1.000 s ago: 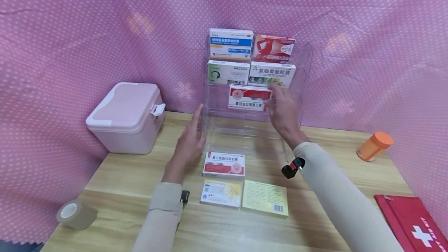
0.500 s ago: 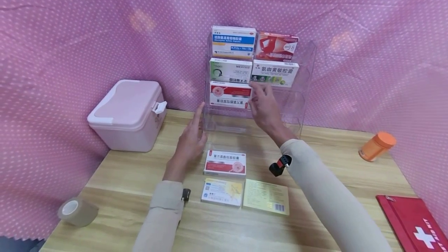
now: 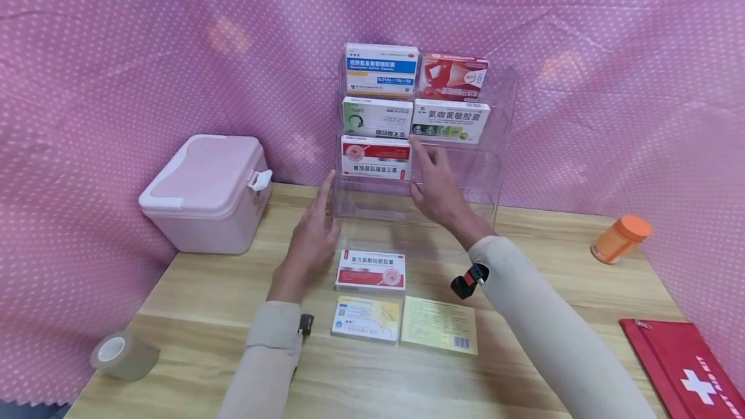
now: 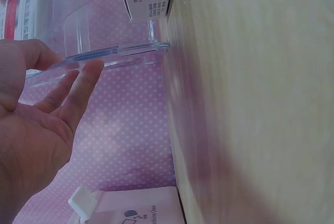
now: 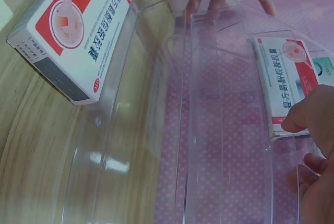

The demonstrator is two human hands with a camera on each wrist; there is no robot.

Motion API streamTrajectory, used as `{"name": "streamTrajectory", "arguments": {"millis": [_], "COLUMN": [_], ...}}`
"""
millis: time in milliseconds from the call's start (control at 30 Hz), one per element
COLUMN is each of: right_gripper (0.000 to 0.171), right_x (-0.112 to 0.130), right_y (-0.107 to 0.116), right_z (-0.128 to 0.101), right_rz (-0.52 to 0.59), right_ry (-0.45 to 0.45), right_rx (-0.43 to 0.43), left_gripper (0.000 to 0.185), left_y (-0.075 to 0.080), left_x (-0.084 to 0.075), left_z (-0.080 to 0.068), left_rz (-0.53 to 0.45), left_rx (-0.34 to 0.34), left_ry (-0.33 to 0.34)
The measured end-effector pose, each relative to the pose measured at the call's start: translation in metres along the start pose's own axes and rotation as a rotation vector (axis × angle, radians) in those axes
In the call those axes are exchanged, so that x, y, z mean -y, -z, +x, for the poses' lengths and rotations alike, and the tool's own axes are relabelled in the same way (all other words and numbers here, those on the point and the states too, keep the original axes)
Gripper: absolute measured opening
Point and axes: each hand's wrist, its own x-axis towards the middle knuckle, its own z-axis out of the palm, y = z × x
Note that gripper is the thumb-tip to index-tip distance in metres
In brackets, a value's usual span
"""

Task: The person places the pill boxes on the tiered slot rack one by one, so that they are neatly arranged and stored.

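A clear acrylic tiered display rack (image 3: 454, 209) stands on the table. My left hand (image 3: 314, 231) steadies its left side panel, thumb on one face and fingers on the other, as the left wrist view shows. On the rack's third tier, at the left, leans a red-and-white medicine box (image 3: 375, 159). My right hand (image 3: 438, 189) touches that box's right end with index finger and thumb; in the right wrist view the thumb tip lies at the box's corner. Another red-and-white medicine box (image 3: 370, 270) lies on the table before the rack.
Higher tiers hold a blue-white box (image 3: 381, 71), a red box (image 3: 453, 77), a green-white box (image 3: 377, 118) and a white-green box (image 3: 449, 123). Two yellowish boxes lie in front. Around stand a pink medicine chest (image 3: 204, 196), tape roll (image 3: 125, 355), orange bottle (image 3: 621, 239) and red first-aid pouch (image 3: 675, 361).
The red-and-white box on the third tier has slid left to the rack's left side, with my right hand moving along. My left hand has stayed at the side panel.
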Motion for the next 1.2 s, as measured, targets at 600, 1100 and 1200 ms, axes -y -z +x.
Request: {"name": "streamTrajectory", "arguments": {"millis": [600,1100,1200], "right_gripper": [0.070,0.043,0.037], "right_x": [-0.002,-0.025,-0.032], "right_y": [0.043,0.078,0.082], "right_z": [-0.049,-0.127,-0.143], "right_rz": [0.047,-0.032,-0.048], "right_ry": [0.064,-0.016,-0.036], "right_rx": [-0.070,-0.079,-0.036], "left_gripper": [0.114,0.114,0.114], "left_y": [0.001,0.000,-0.001], "left_x": [0.001,0.002,0.002], "left_z": [-0.001,-0.001,-0.001], "left_rz": [-0.005,0.009,0.011], "left_rx": [0.000,-0.006,-0.010], "left_ry": [-0.004,-0.033,-0.036]}}
